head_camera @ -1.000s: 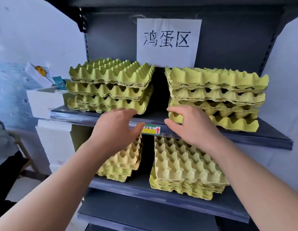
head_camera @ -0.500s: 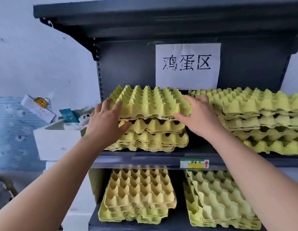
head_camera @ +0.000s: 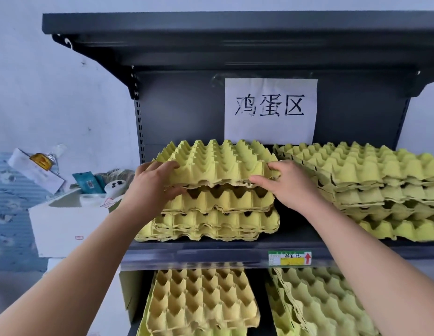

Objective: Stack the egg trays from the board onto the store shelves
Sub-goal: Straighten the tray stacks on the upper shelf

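Observation:
A yellow-green egg tray [head_camera: 218, 163] lies on top of the left stack [head_camera: 211, 219] on the middle shelf [head_camera: 211, 253] of the dark store rack. My left hand [head_camera: 150, 187] grips the tray's left front corner, fingers on top and thumb under the rim. At the tray's right front corner my right hand [head_camera: 288, 183] holds the edge the same way. The tray's front edge is raised a little off the stack. A second, taller stack [head_camera: 371, 190] fills the right of the same shelf.
Two more stacks of trays [head_camera: 201, 301] [head_camera: 317, 306] lie on the lower shelf. A paper sign [head_camera: 270, 110] hangs on the back panel; the top shelf [head_camera: 235, 32] overhangs. A white box [head_camera: 65, 224] with small items stands left of the rack.
My view rose from the lower shelf to the middle one. Both hands went up from the shelf edge to the left stack and took hold of its top tray's front corners.

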Available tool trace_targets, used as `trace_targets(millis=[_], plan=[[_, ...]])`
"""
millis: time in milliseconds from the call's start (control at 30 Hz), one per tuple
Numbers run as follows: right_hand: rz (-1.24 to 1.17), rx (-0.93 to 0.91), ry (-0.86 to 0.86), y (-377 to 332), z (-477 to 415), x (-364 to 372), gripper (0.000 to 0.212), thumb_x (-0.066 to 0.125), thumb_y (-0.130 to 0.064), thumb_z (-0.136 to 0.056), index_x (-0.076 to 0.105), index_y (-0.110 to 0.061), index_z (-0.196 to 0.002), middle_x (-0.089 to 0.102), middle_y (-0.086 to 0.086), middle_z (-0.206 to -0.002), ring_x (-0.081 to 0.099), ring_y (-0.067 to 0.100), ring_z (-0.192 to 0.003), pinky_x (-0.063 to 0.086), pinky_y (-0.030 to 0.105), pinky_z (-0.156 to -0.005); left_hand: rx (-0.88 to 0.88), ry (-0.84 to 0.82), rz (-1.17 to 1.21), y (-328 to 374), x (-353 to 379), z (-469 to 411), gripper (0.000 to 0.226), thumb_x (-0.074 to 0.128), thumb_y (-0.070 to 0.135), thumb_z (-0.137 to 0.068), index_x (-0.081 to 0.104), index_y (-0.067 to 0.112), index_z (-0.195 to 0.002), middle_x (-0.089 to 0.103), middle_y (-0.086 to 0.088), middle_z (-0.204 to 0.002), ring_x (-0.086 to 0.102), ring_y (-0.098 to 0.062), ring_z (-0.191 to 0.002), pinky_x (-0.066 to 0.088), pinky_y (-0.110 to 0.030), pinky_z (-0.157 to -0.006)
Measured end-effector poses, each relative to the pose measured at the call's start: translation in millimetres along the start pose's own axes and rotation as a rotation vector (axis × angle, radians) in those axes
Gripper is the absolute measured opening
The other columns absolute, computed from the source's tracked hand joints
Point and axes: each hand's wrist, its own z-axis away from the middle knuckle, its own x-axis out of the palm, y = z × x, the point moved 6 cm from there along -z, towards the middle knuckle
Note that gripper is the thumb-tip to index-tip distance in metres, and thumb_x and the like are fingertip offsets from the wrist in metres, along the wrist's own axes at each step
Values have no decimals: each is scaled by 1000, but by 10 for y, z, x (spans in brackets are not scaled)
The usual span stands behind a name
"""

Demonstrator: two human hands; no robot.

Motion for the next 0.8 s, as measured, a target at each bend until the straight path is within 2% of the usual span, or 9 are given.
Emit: trace_targets(millis=[133,300,467,633,800], plan=[[-12,-42,34,-126,-35,-10,76,66,-58,-77,51,-11,-135,47,9,-140,45,21,-128,34,30,-102,-48,21,19,-139,-35,7,60,68,49,-78,50,27,-131,57,-2,-123,37,-33,-124,35,-44,-98],[75,-4,-122,-36,39,276,83,60,-65,-76,46,-11,-138,46,8,-143,54,18,-118,38,29,-99,-39,-66,-76,-248,164,95,71,66,51,-81,39,31,-143,48,2,-139,29,-30,-133,32,-43,-104],[72,-32,-65,-9,55,281,79,59,-64,-78,51,-9,-133,49,9,-138,56,19,-112,37,23,-89,-13,-26,-64,-248,171,91,67,65,50,-82,40,30,-141,49,3,-139,28,-30,-133,31,-43,-104],[80,-84,13,-112,40,236,75,59,-61,-80,52,-8,-132,49,10,-135,53,20,-114,36,22,-91,-42,3,-23,-331,165,155,69,65,52,-80,41,30,-140,50,2,-138,30,-31,-132,32,-45,-104],[84,-60,-19,-54,102,342,74,60,-59,-80,52,-8,-132,46,9,-134,53,19,-108,33,19,-86,-21,-33,-56,-371,280,225,67,60,54,-83,38,29,-141,50,0,-137,27,-31,-134,29,-44,-107]])
